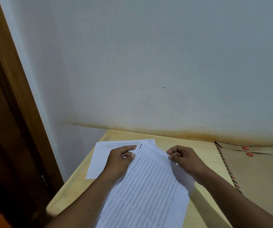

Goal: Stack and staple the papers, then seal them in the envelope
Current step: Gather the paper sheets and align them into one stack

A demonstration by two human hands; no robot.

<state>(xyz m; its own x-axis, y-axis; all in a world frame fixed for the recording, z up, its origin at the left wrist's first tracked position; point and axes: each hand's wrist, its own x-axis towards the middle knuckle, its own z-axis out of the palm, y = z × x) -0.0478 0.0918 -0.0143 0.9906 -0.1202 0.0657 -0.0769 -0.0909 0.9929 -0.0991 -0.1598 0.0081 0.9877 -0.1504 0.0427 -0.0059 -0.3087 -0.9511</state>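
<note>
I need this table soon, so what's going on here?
A person is sorting printed papers on a light wooden table. The right hand pinches their right edge, which is lifted a little. The left hand lies on their left edge, but it is unclear whether it grips them. Another sheet lies flat to the left. The brown envelope lies on the right, untouched. No stapler is in view.

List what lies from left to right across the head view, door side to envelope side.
door frame → flat sheet on the desk → left hand → printed sheet between the hands → right hand → envelope
</note>
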